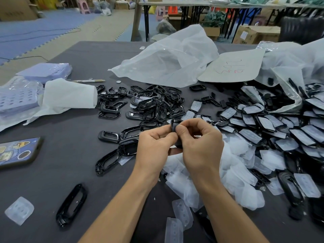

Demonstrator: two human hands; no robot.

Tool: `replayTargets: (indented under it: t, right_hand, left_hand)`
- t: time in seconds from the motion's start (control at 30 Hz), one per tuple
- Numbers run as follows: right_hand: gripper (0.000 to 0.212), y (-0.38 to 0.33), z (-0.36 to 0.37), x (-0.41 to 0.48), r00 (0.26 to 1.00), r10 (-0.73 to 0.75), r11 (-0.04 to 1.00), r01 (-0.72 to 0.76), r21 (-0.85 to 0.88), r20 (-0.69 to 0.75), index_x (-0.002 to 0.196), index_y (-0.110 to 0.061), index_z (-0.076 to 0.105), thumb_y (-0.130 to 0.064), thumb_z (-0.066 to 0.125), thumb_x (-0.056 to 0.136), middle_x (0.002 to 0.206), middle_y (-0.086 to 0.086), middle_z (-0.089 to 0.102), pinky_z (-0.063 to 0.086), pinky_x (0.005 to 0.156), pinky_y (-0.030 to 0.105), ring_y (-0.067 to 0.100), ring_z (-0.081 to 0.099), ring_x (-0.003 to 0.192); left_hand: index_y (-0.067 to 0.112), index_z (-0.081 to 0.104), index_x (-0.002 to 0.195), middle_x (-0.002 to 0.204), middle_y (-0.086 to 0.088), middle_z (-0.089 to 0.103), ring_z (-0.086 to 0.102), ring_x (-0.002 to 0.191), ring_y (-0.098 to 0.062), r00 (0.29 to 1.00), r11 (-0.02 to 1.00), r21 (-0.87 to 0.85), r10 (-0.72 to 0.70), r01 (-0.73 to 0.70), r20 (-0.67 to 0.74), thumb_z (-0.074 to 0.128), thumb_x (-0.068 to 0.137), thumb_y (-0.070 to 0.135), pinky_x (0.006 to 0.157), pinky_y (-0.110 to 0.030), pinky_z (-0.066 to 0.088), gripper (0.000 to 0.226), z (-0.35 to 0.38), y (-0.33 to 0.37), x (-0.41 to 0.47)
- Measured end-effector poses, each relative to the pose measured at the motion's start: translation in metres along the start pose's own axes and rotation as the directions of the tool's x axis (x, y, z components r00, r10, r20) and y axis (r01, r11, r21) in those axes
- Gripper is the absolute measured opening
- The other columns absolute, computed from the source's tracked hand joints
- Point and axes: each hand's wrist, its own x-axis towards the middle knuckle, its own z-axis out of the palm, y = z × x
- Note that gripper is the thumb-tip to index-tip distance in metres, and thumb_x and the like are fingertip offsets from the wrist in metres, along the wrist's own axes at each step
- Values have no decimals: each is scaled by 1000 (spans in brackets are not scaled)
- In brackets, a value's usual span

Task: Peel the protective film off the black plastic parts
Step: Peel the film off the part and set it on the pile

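Plastic part (175, 124), black, is held up above the counter (70, 165) between our two hands. Our left grip (154, 143) clasps its near side with curled fingers, and our right grip (201, 144) pinches its top edge between thumb and forefinger. Loose clear films (233, 174) are heaped just beneath. Film-covered parts (263, 123) spread to the right, bare black frames (150, 104) lie behind, and a phone (17, 151) lies far left.
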Motion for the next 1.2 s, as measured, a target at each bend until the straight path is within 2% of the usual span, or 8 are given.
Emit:
replayTargets:
  t: [0.3, 0.5, 0.6, 0.7, 0.83, 0.93, 1.07, 1.2]
  right_hand:
    - [13, 3, 1, 0, 995, -97, 992, 96, -87, 1, 82, -26, 73, -15, 78, 88, 77, -9, 70, 56, 73, 39, 15, 66, 76]
    - [17, 2, 1, 0, 998, -43, 996, 39, -83, -49, 77, -29, 67, -18, 78, 83, 75, -11, 69, 53, 66, 24, 10, 64, 71]
    - [16, 0, -2, 3, 999, 38, 999, -38, 3, 33, 85, -33, 70, -18, 72, 80, 82, -15, 69, 58, 68, 35, 6, 61, 72]
    - [21, 0, -6, 8, 991, 58, 998, -60, 15, 124, 85, -35, 74, -21, 65, 72, 81, -17, 70, 55, 68, 31, 8, 59, 73]
    - [14, 1, -8, 11, 986, 76, 994, -86, 62, 148, 81, -32, 76, -23, 72, 70, 77, -12, 73, 56, 70, 32, 17, 65, 76]
    - [16, 1, -10, 13, 984, 95, 986, -114, 120, 152, 76, -28, 77, -11, 77, 76, 74, -5, 74, 57, 67, 32, 19, 68, 72]
    - [30, -1, -11, 14, 961, 167, 928, -229, 293, 221, 74, -15, 74, 12, 70, 85, 63, -1, 71, 52, 51, 17, 7, 66, 53]
    - [27, -2, -11, 15, 965, 164, 917, -226, 329, 206, 79, -11, 75, 15, 70, 84, 68, -1, 73, 54, 54, 17, 8, 68, 60]
  left_hand:
    - [18, 85, 93, 92, -10, 81, 80, 84, -20, 1000, 999, 36, 4, -4, -20, 63, 96, -4, 66, -24, 62, 30, 2, 1, -1]
    - [9, 82, 98, 91, -13, 81, 80, 81, -21, 999, 998, 45, -38, 39, -19, 64, 98, -1, 63, -23, 61, 21, 3, -1, -1]
    - [9, 82, 97, 89, -16, 80, 79, 78, -21, 999, 998, 31, -54, 54, -6, 64, 95, -5, 61, -25, 61, 23, 4, -2, -1]
    - [13, 81, 100, 87, -15, 80, 79, 78, -22, 999, 994, 100, -31, 32, -17, 64, 94, -5, 65, -31, 62, 26, 2, -5, 0]
    - [17, 82, 98, 89, -11, 81, 78, 80, -22, 1000, 988, 151, 3, -3, 3, 65, 92, -2, 70, -29, 61, 26, -1, -7, 1]
    - [20, 82, 100, 91, -12, 81, 78, 84, -24, 1000, 984, 177, 11, -14, 17, 68, 89, 5, 73, -30, 61, 23, -2, -7, 1]
    - [19, 83, 100, 86, -12, 80, 75, 76, -18, 1000, 984, 175, 13, -9, -19, 67, 93, 4, 69, -27, 60, 23, -3, -8, 1]
    - [22, 83, 98, 85, -9, 81, 77, 76, -17, 998, 986, 165, 17, -6, -63, 68, 93, 7, 66, -26, 61, 22, -1, -6, 0]
